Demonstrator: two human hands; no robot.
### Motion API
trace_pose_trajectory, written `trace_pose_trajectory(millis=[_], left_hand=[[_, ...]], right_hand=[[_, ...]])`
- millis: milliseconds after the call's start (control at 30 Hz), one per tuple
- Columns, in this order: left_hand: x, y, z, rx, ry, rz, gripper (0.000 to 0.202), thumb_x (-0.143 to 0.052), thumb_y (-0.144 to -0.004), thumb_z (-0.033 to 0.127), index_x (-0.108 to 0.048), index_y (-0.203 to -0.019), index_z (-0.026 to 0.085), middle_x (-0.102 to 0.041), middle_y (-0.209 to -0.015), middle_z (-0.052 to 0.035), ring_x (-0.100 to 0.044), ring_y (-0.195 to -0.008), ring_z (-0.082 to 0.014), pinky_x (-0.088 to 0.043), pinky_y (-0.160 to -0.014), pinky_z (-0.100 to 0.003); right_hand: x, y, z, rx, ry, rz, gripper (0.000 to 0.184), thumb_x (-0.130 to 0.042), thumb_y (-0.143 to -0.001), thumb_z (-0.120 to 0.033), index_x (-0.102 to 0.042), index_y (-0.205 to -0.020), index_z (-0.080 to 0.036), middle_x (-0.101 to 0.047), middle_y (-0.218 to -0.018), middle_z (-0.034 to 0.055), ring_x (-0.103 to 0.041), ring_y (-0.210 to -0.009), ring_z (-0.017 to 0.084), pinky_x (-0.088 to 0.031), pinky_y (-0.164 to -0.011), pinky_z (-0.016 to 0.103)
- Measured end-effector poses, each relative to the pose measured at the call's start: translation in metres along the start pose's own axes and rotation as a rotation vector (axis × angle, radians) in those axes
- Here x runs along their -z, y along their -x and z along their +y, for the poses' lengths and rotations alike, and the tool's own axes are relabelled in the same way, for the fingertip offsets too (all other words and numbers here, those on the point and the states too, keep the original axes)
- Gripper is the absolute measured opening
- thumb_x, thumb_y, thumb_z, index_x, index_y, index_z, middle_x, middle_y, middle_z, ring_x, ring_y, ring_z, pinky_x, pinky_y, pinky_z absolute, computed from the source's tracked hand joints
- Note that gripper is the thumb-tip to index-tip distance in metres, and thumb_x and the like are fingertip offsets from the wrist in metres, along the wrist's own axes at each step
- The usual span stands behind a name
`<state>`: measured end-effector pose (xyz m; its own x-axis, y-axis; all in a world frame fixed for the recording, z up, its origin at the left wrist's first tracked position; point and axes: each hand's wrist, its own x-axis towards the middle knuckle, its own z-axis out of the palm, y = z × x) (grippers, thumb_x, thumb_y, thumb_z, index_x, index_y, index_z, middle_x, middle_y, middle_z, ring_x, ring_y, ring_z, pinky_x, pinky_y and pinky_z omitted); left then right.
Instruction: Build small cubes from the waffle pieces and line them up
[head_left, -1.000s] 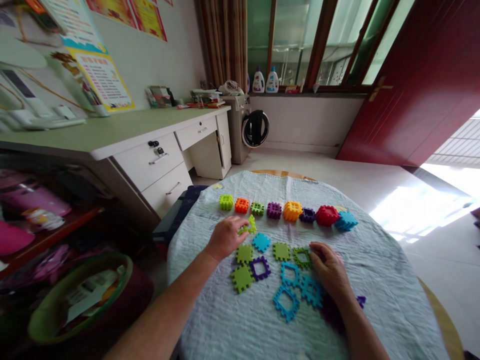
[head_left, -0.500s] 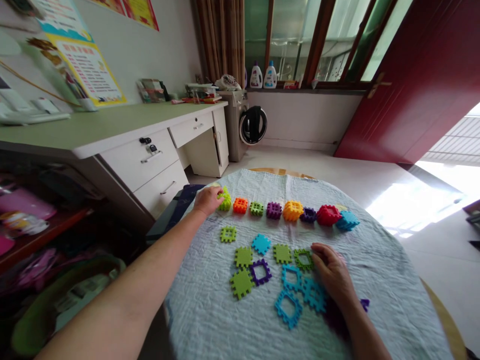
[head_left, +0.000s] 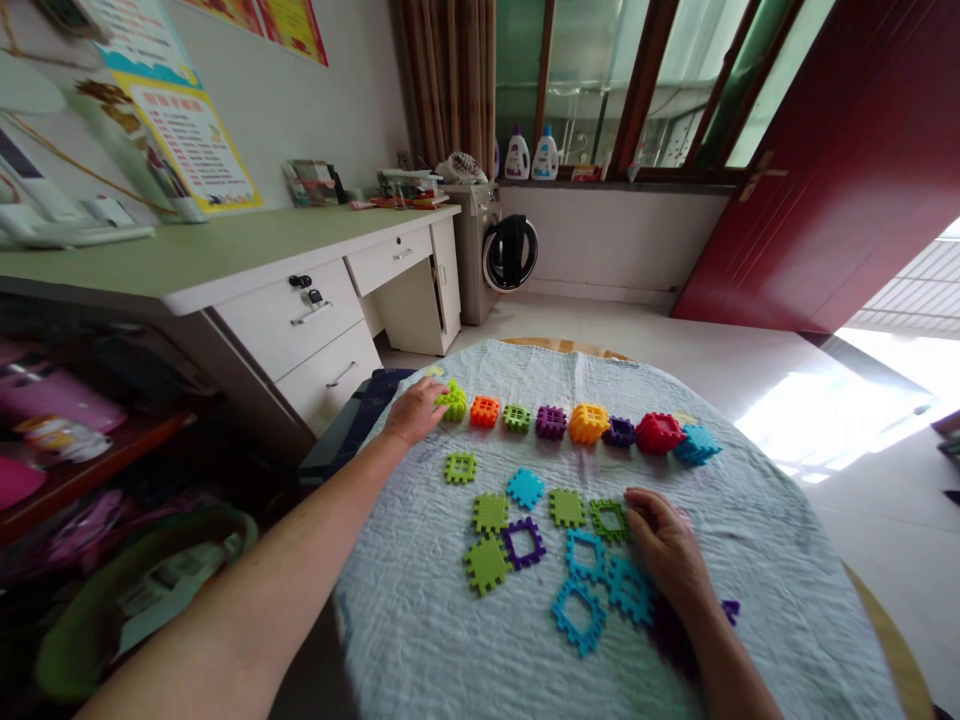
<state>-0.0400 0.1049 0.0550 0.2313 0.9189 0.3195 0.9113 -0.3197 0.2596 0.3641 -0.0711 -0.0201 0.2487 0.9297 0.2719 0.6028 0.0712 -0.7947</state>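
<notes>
A pale-walled room, and we pick it up far left: a green-rimmed tub (head_left: 60,655) sits low, papery white things (head_left: 154,590) inside. Up on the long green-topped surface (head_left: 247,245), a white cup (head_left: 187,208); behind it a yellow-bordered poster (head_left: 191,140), its lines of print too blurred to read. A padlock (head_left: 315,298) hangs at a drawer. Along to the washing machine (head_left: 472,250), black cloth (head_left: 512,250) over its round door, then white bottles (head_left: 545,157) on the sill, labels too small to read. Down to the round, cloth-covered surface (head_left: 480,660): the left hand (head_left: 415,410) is at the row's left end, grip half curled, fingertips against the yellow-green stack (head_left: 456,402); whether it clasps it, I can't tell. On runs the row: orange, green, purple, yellow, dark purple, red, and blue at the end. Nearer lie flat pieces, a green windowed one (head_left: 460,467) leftmost, blue frames (head_left: 577,617) farther right. The right hand (head_left: 670,540) rests beside a green frame (head_left: 610,520), fingers loosely bent, its underside hidden, so its hold can't be told; that wrist blocks dark purple pieces (head_left: 671,632). Far right, a red door (head_left: 810,180).
</notes>
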Motion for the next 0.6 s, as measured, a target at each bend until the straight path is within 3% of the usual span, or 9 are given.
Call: trace_pose_trajectory(millis=[133, 267, 367, 433, 533, 600], left_hand=[[0.003, 0.024, 0.006, 0.005, 0.039, 0.127, 0.024, -0.056, -0.083, 0.020, -0.065, -0.106, 0.020, -0.062, -0.116, -0.0093, -0.059, -0.111, -0.0237, -0.047, -0.102, -0.038], [-0.007, 0.065, 0.029, 0.072, 0.146, 0.192, 0.023, -0.050, -0.085, 0.017, -0.063, -0.103, 0.020, -0.064, -0.111, -0.0088, -0.058, -0.111, -0.0235, -0.047, -0.103, -0.039], [-0.022, 0.091, 0.047, 0.080, 0.221, 0.099, 0.028, -0.052, -0.079, 0.013, -0.062, -0.104, 0.019, -0.064, -0.112, -0.0094, -0.058, -0.111, -0.0241, -0.047, -0.103, -0.040], [-0.030, 0.099, 0.055, 0.068, 0.255, 0.029, 0.042, -0.054, -0.072, 0.010, -0.060, -0.113, 0.018, -0.062, -0.122, -0.0103, -0.056, -0.118, -0.0251, -0.043, -0.107, -0.042], [-0.032, 0.097, 0.057, 0.013, 0.254, -0.127, 0.061, -0.057, -0.063, 0.008, -0.056, -0.123, 0.019, -0.058, -0.135, -0.0102, -0.051, -0.128, -0.0269, -0.038, -0.112, -0.044], [-0.028, 0.091, 0.054, -0.022, 0.231, -0.231, 0.062, -0.057, -0.062, 0.007, -0.057, -0.123, 0.019, -0.060, -0.133, -0.0093, -0.052, -0.127, -0.0264, -0.037, -0.112, -0.043]], right_hand=[[0.000, -0.001, 0.001, -0.001, 0.009, 0.013, 0.028, -0.059, -0.077, -0.042, -0.071, -0.093, -0.021, -0.072, -0.101, 0.0089, -0.066, -0.096, 0.025, -0.051, -0.091, 0.038], [-0.001, -0.001, 0.002, -0.001, 0.016, 0.021, 0.029, -0.060, -0.076, -0.042, -0.071, -0.092, -0.021, -0.072, -0.098, 0.0088, -0.066, -0.094, 0.025, -0.051, -0.090, 0.039], [0.000, -0.002, 0.002, 0.001, 0.008, 0.008, 0.029, -0.059, -0.076, -0.041, -0.071, -0.093, -0.021, -0.072, -0.100, 0.0090, -0.066, -0.094, 0.025, -0.051, -0.090, 0.039], [0.000, -0.002, 0.002, 0.004, 0.011, 0.003, 0.029, -0.059, -0.076, -0.042, -0.071, -0.092, -0.021, -0.072, -0.100, 0.0090, -0.066, -0.094, 0.025, -0.051, -0.091, 0.039], [0.000, -0.003, 0.002, 0.005, 0.018, 0.011, 0.028, -0.059, -0.076, -0.042, -0.070, -0.091, -0.021, -0.072, -0.099, 0.0087, -0.066, -0.094, 0.025, -0.051, -0.090, 0.040], [0.000, -0.003, 0.000, 0.004, 0.020, 0.021, 0.028, -0.059, -0.075, -0.042, -0.070, -0.091, -0.021, -0.072, -0.098, 0.0085, -0.066, -0.093, 0.025, -0.052, -0.090, 0.039]])
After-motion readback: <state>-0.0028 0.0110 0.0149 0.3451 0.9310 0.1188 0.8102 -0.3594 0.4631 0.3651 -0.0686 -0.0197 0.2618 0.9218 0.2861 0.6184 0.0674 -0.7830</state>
